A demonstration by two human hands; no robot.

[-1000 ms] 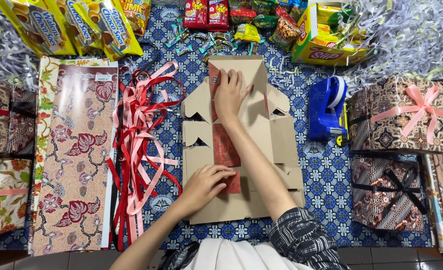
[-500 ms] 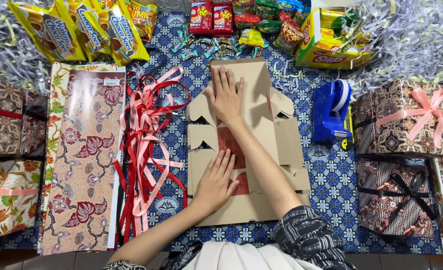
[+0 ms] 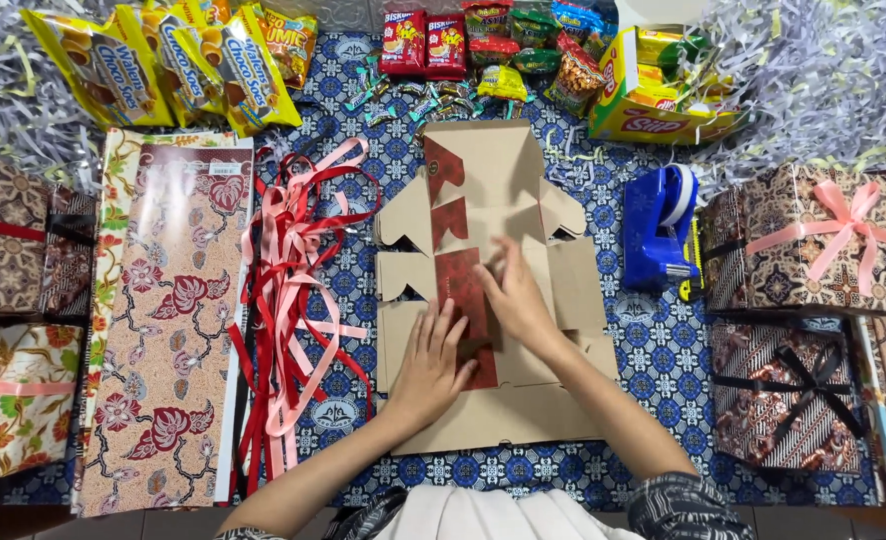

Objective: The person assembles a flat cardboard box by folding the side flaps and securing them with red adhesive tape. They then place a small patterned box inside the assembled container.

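Both hands are pressed flat on the unfolded cardboard box [image 3: 493,290], fingers spread, gripping nothing. The left hand [image 3: 435,362] sits nearest, on the lower end of the red patterned strip [image 3: 463,290]; the right hand [image 3: 519,300] is just beyond, nearly touching it. Half a second ago the right hand was way up at the box's far flap; now it's pulled back beside the left. Left of the hands lies a tangle of ribbons [image 3: 288,300], right of them a blue tape dispenser [image 3: 660,226].

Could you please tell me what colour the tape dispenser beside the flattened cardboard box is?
The tape dispenser is blue, seen best in the head view.
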